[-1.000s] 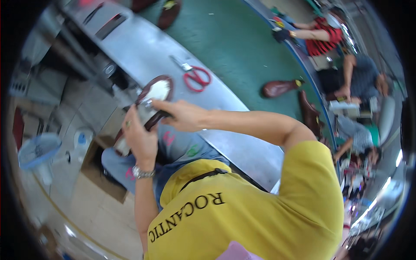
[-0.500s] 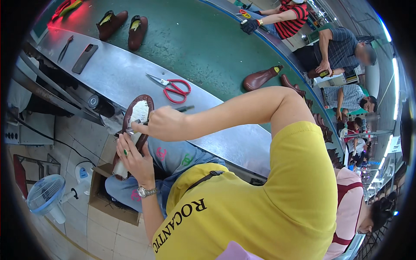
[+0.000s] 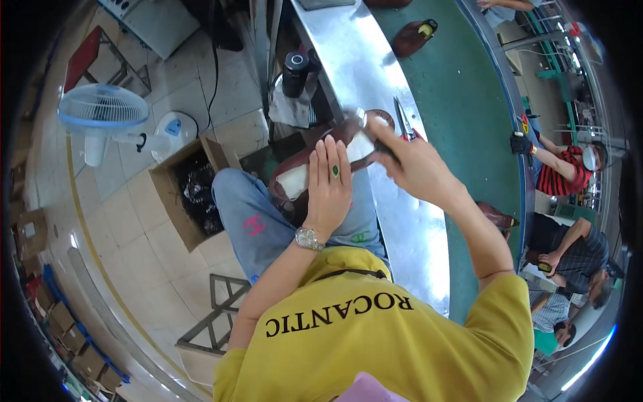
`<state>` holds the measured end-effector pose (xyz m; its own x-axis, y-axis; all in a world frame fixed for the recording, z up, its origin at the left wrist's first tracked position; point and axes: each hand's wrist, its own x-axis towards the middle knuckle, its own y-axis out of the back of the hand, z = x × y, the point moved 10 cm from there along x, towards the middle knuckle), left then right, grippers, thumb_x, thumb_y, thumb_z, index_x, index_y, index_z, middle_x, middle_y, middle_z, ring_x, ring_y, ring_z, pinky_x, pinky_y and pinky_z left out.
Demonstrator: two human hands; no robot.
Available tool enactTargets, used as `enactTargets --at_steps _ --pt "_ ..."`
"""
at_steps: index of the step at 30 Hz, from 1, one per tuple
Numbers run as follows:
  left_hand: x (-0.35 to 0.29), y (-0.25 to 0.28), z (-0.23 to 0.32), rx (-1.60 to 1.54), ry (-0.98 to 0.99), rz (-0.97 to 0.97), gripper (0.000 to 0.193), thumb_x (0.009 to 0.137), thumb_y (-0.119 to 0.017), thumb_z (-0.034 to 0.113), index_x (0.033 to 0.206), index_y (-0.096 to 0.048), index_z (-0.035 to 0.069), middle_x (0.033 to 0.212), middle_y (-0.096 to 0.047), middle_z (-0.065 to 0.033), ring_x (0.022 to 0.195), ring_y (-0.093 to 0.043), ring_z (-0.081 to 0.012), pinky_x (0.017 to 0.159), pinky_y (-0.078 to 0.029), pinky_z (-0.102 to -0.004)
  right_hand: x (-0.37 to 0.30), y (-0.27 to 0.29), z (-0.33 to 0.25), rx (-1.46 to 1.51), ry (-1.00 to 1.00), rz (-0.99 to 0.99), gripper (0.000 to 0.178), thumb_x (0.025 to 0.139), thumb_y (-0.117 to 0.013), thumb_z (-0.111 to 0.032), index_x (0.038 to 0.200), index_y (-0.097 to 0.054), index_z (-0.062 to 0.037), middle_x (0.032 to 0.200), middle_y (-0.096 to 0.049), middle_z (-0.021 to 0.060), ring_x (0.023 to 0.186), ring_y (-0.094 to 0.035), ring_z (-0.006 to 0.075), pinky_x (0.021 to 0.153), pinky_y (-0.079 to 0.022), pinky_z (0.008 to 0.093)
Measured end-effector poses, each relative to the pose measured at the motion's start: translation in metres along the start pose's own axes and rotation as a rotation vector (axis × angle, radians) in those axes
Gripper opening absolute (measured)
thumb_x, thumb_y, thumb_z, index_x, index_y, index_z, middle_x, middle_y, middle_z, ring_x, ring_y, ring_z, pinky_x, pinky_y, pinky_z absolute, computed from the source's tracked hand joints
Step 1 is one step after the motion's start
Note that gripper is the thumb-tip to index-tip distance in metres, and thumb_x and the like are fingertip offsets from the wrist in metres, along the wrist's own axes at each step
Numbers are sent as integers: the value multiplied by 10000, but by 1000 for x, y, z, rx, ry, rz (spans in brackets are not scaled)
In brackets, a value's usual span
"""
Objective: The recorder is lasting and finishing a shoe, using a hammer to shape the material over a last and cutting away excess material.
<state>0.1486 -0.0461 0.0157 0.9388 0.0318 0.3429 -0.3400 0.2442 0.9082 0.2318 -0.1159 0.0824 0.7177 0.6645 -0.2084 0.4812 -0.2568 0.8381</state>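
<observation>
A brown shoe upper rests across my lap with its underside up, showing white patches in the middle. My left hand holds it, fingers stretched together over the underside; the thumb is hidden. In my right hand is a hammer with a dark handle. Its metal head is smeared by motion near the shoe's far end. Behind my right hand, on the metal bench edge, lie scissors with red handles, partly covered.
A green conveyor runs past the bench, with a brown shoe at its far part and another at right. A black lidded bottle, an open cardboard box and a fan stand left. Co-workers stand across the conveyor.
The view has turned, so bench and conveyor now run nearly upright at the right. My right hand has lifted off the shoe with the hammer; my left stays on the shoe.
</observation>
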Motion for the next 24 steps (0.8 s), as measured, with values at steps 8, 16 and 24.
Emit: enactTargets --at_steps 8,16,24 --pt "0 1 7 11 -16 23 505 887 -453 106 1330 -450 -136 1390 -420 -319 1306 -430 -441 1129 -331 -477 -2 -18 31 -39 -147 -151 674 918 -589 -139 1506 -257 -148 677 -634 209 628 -625 428 572 -489 451" --pt "-4 2 11 134 -75 34 519 889 -552 183 1298 -487 -129 1319 -459 -264 1301 -436 -429 1115 -357 -477 -1 -26 42 -5 -226 -93 657 926 -585 -171 1498 -263 -141 653 -613 241 592 -607 434 576 -454 508" --pt "-8 6 13 85 -121 105 414 874 -504 102 1220 -549 -121 1246 -497 -275 1256 -480 -460 1109 -366 -506 -18 -46 10 -271 -67 40 694 918 -591 -172 1520 -245 -187 561 -592 171 510 -603 370 481 -446 475"
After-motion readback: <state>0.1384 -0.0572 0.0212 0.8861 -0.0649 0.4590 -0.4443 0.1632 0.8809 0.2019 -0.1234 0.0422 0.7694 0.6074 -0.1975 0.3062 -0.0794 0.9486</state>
